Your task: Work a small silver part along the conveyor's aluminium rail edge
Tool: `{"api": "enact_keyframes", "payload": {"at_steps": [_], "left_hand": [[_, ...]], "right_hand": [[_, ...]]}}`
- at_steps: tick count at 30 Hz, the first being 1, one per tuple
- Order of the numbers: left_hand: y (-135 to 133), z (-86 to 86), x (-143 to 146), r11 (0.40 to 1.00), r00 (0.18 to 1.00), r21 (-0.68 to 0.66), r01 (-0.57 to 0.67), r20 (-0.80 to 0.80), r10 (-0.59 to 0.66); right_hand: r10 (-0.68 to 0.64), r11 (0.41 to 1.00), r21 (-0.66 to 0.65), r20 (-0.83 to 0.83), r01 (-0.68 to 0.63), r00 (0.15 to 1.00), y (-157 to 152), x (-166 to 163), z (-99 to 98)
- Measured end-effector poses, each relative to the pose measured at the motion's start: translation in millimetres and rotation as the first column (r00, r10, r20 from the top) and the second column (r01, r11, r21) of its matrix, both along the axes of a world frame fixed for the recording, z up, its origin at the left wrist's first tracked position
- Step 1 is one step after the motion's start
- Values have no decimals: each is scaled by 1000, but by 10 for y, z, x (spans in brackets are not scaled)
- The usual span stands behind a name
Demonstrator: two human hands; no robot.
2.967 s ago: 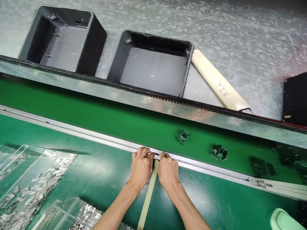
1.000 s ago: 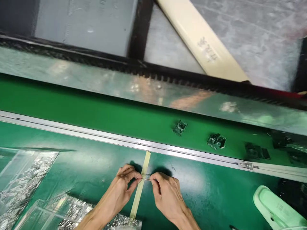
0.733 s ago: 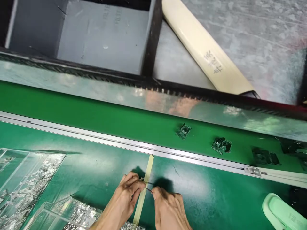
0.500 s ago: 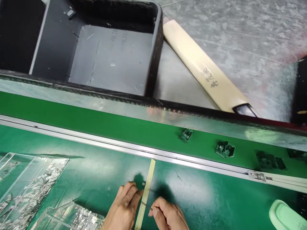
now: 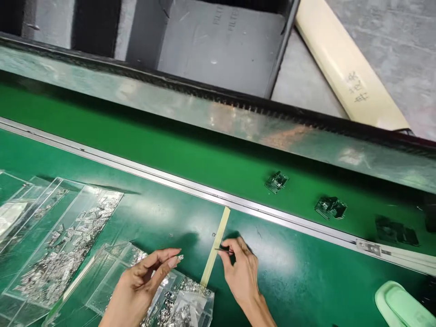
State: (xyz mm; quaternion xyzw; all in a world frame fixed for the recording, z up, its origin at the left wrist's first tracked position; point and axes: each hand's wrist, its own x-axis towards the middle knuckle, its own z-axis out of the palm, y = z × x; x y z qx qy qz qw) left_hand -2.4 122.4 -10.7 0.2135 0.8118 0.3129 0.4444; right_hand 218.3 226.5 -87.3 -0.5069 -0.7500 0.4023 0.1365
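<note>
My right hand (image 5: 242, 271) pinches a thin dark metal pin (image 5: 223, 249) between thumb and forefinger, its tip lying across a beige tape strip (image 5: 215, 247) stuck on the green mat. My left hand (image 5: 141, 282) hovers over a clear tray of small silver metal parts (image 5: 177, 309), with a tiny shiny part (image 5: 180, 257) at the tips of thumb and forefinger. One loose small part (image 5: 213, 235) lies on the mat just left of the tape.
More clear trays of metal parts (image 5: 64, 245) lie at left. Past an aluminium rail (image 5: 143, 170), small circuit boards (image 5: 276, 181) (image 5: 330, 208) sit on the green conveyor belt (image 5: 170, 150). Beyond it are black bins (image 5: 218, 50) and a cream roll (image 5: 350, 77). A mint-green object (image 5: 398, 304) lies at the lower right.
My hands pulled back from the rail to the middle of the tape. The left hand then left the pin and moved left over the parts tray. The right hand still holds the pin.
</note>
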Motion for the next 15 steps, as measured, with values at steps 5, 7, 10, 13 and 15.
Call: {"api": "enact_keyframes", "payload": {"at_steps": [5, 7, 10, 13, 15], "left_hand": [[-505, 204, 31, 996, 998, -70, -54, 28, 56], [-687, 264, 85, 997, 998, -60, -49, 36, 51], [-893, 267, 144, 995, 991, 4, -103, 85, 102], [-1080, 190, 134, 984, 972, 49, -170, 174, 159], [-1208, 138, 108, 979, 963, 55, -196, 199, 181]], "right_hand": [[65, 991, 113, 103, -77, 993, 143, -310, -30], [91, 989, 103, 122, -104, 988, 170, -364, -39], [105, 988, 92, 158, -120, 982, 171, -438, -53], [90, 992, 72, 168, -103, 982, 165, -504, -19], [54, 997, 42, 155, -62, 986, 171, -525, 43]]}}
